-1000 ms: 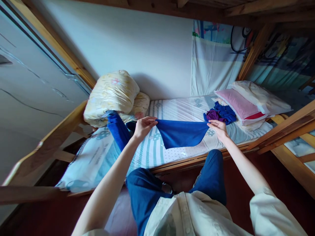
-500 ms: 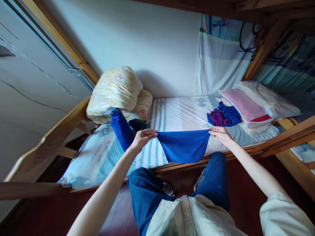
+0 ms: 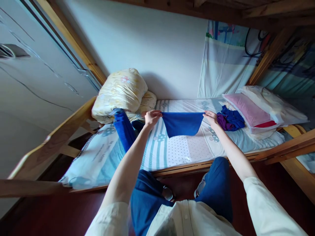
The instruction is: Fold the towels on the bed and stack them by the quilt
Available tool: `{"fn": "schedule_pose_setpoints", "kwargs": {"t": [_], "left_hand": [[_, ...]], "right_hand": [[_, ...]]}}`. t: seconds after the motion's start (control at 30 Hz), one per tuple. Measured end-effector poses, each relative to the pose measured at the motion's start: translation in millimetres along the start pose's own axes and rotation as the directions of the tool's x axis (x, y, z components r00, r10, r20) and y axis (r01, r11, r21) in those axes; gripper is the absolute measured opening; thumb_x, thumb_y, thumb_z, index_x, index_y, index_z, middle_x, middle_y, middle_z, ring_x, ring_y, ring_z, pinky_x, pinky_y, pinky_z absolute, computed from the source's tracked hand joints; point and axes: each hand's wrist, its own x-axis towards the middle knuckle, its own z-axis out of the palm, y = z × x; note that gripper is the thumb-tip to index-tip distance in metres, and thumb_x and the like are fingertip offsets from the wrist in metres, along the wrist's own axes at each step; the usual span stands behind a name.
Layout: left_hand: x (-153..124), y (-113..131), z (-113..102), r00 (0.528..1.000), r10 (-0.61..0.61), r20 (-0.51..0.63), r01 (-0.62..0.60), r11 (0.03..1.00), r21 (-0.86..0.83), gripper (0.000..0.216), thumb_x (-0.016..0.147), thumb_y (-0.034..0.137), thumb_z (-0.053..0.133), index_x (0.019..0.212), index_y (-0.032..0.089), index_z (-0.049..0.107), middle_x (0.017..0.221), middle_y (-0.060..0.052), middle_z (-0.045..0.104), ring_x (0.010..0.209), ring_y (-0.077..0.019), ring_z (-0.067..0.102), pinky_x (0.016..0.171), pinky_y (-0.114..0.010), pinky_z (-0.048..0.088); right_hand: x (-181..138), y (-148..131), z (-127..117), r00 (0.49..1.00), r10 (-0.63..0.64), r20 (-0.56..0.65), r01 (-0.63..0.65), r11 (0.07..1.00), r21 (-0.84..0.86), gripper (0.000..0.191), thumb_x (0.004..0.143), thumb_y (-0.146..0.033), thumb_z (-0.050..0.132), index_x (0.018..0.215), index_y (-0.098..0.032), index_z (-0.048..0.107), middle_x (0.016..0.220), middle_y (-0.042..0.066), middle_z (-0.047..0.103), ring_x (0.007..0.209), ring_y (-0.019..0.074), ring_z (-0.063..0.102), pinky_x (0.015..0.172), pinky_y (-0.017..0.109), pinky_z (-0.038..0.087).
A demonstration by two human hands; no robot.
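Observation:
A blue cloth (image 3: 182, 125) is stretched level between my two hands, its lower edge hanging over the bed. My left hand (image 3: 152, 118) pinches its upper left corner. At the upper right corner, my right hand (image 3: 210, 118) pinches it the same way. Just beyond my right hand lies a crumpled heap of blue and purple cloth (image 3: 231, 118). Left of my left hand, a long blue fabric bundle (image 3: 123, 131) rests on the bed, leaning against a pale yellow quilt (image 3: 121, 91).
A striped, dotted sheet (image 3: 177, 154) covers the lower bunk. Pink and white pillows (image 3: 248, 108) lie at the right end. Wooden rails (image 3: 51, 141) bound the bed, and the upper bunk's beam (image 3: 167, 9) runs overhead. A printed curtain (image 3: 221, 65) hangs at the wall.
Both hands have moved forward, away from my body, carrying the blue cloth out over the bed. They are slightly closer together, and the cloth is still held by its upper corners.

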Motion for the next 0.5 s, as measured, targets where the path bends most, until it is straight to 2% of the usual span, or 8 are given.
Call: {"fn": "schedule_pose_setpoints", "kwargs": {"t": [0.1, 0.2, 0.3, 0.37, 0.47, 0.5], "left_hand": [[-4, -2, -4, 0.993, 0.108, -0.042, -0.109, 0.994, -0.021, 0.038, 0.064, 0.038, 0.072, 0.093, 0.014, 0.075, 0.090, -0.011, 0.079, 0.090, -0.0256, 0.077, 0.083, -0.032, 0.060], [-28, -27, -8, 0.994, 0.105, -0.032, -0.104, 0.994, 0.026, 0.039, 0.067, 0.042, 0.071, 0.094, 0.015, 0.076, 0.097, -0.012, 0.080, 0.095, -0.0260, 0.076, 0.087, -0.033, 0.060], [-68, -71, -6, 1.000, 0.018, 0.010, -0.019, 0.987, 0.163, 0.033, 0.071, 0.043, 0.070, 0.092, 0.019, 0.078, 0.094, -0.009, 0.080, 0.096, -0.0277, 0.076, 0.086, -0.035, 0.059], [-99, -105, -2, 0.995, -0.081, 0.061, 0.062, 0.963, 0.262, 0.025, 0.073, 0.039, 0.068, 0.089, 0.022, 0.078, 0.093, -0.009, 0.081, 0.098, -0.0292, 0.075, 0.087, -0.036, 0.059], [-146, -153, 8, 0.944, -0.304, 0.124, 0.236, 0.890, 0.390, 0.018, 0.077, 0.034, 0.065, 0.088, 0.025, 0.077, 0.099, -0.008, 0.081, 0.104, -0.0292, 0.075, 0.094, -0.038, 0.058], [-160, -167, 11, 0.928, -0.345, 0.139, 0.265, 0.876, 0.404, 0.016, 0.076, 0.032, 0.067, 0.087, 0.025, 0.076, 0.098, -0.008, 0.081, 0.103, -0.0297, 0.075, 0.094, -0.039, 0.058]], "right_hand": [[2, 5, 0, 0.995, -0.093, 0.033, 0.093, 0.996, -0.004, 0.043, 0.056, -0.031, 0.092, 0.093, -0.017, 0.075, 0.084, 0.003, 0.076, 0.082, 0.0170, 0.068, 0.077, 0.028, 0.053], [-10, 29, -6, 0.994, -0.080, 0.070, 0.083, 0.996, -0.038, 0.044, 0.053, -0.034, 0.092, 0.090, -0.017, 0.074, 0.081, 0.003, 0.076, 0.076, 0.0167, 0.066, 0.073, 0.028, 0.053], [-39, 71, -11, 0.998, 0.008, 0.070, -0.003, 0.998, -0.058, 0.040, 0.053, -0.034, 0.091, 0.085, -0.017, 0.074, 0.079, 0.003, 0.075, 0.073, 0.0163, 0.065, 0.073, 0.029, 0.052], [-64, 108, -14, 0.994, 0.090, 0.058, -0.086, 0.994, -0.075, 0.037, 0.052, -0.034, 0.089, 0.081, -0.017, 0.073, 0.079, 0.003, 0.075, 0.075, 0.0169, 0.066, 0.075, 0.029, 0.052], [-106, 164, -16, 0.974, 0.228, 0.009, -0.225, 0.964, -0.143, 0.033, 0.048, -0.033, 0.086, 0.074, -0.017, 0.072, 0.071, 0.000, 0.073, 0.069, 0.0162, 0.065, 0.068, 0.027, 0.051], [-119, 181, -17, 0.966, 0.258, 0.007, -0.253, 0.954, -0.160, 0.032, 0.046, -0.033, 0.086, 0.070, -0.018, 0.071, 0.066, -0.001, 0.071, 0.065, 0.0162, 0.064, 0.063, 0.027, 0.050]]}}
